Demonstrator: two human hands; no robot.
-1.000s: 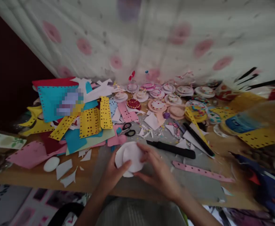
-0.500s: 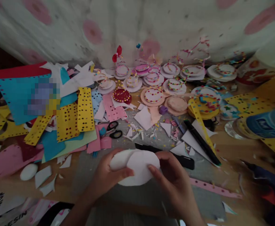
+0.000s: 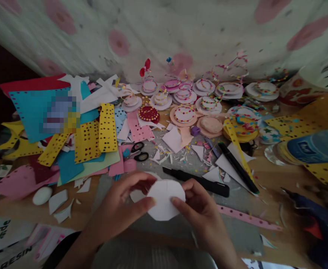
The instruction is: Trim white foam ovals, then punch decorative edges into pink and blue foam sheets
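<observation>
A small white foam or paper disc [image 3: 166, 201], its edge slightly angular, is held up facing me. My left hand [image 3: 121, 209] pinches its left side, thumb on the front and fingers curled behind. On the opposite edge my right hand [image 3: 201, 213] grips it the same way, thumb tip pressed against the face. A larger white disc [image 3: 137, 195] shows partly behind my left fingers; whether it lies on the grey mat [image 3: 149, 231] or is held, I cannot tell. Just beyond the hands lies a black cutter knife [image 3: 197, 182].
Several decorated miniature hats [image 3: 183, 114] line the back. Foam sheets [image 3: 86, 144] pile up at left beside scissors [image 3: 140, 152]. White scraps [image 3: 175, 140], a black pen [image 3: 238, 168] and a pink strip [image 3: 249, 217] lie about. A bottle [image 3: 312, 147] and blue glue gun [image 3: 318, 224] are right.
The two white discs overlapped in my hands earlier. Now the smaller one is held apart in front, with the larger one behind and to the left. The camera view has shifted.
</observation>
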